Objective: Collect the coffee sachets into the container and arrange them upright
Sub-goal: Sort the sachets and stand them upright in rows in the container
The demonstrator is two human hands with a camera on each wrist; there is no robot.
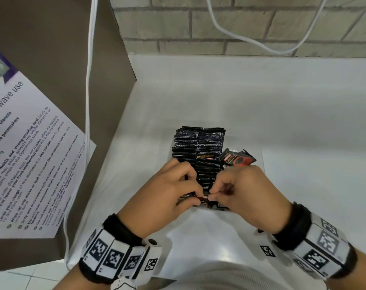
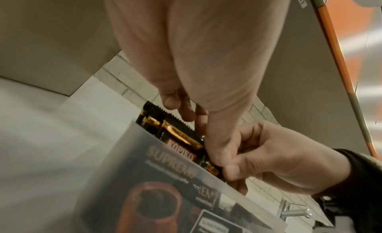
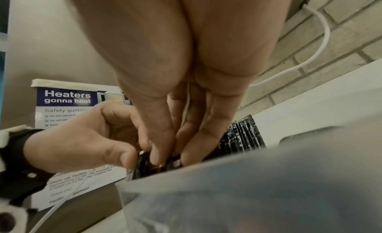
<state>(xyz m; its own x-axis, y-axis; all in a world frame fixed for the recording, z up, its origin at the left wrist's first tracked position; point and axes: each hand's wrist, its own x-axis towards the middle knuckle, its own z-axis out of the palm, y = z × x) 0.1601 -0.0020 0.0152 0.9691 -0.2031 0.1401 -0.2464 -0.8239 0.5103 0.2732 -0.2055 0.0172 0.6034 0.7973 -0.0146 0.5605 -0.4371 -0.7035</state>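
Observation:
A frosted plastic container [image 2: 132,167] stands on the white counter [image 1: 292,114]. It holds two rows of black coffee sachets [image 1: 198,147] standing upright. One loose sachet [image 1: 238,159] with a red cup print lies tilted at the right side of the rows. At the container's near end my left hand [image 1: 195,197] and right hand [image 1: 212,195] meet and pinch the top of the nearest sachets [image 1: 204,199]. The left wrist view shows the left thumb pressed on a Kopiko sachet [image 2: 181,149]. Right fingertips [image 3: 163,156] dip between sachets just above the container wall [image 3: 227,187].
A brown panel on the left carries a printed microwave notice [image 1: 31,153], and a white cable [image 1: 88,101] hangs beside it. A brick wall [image 1: 240,24] closes the back. Bare counter stretches to the right of and behind the container.

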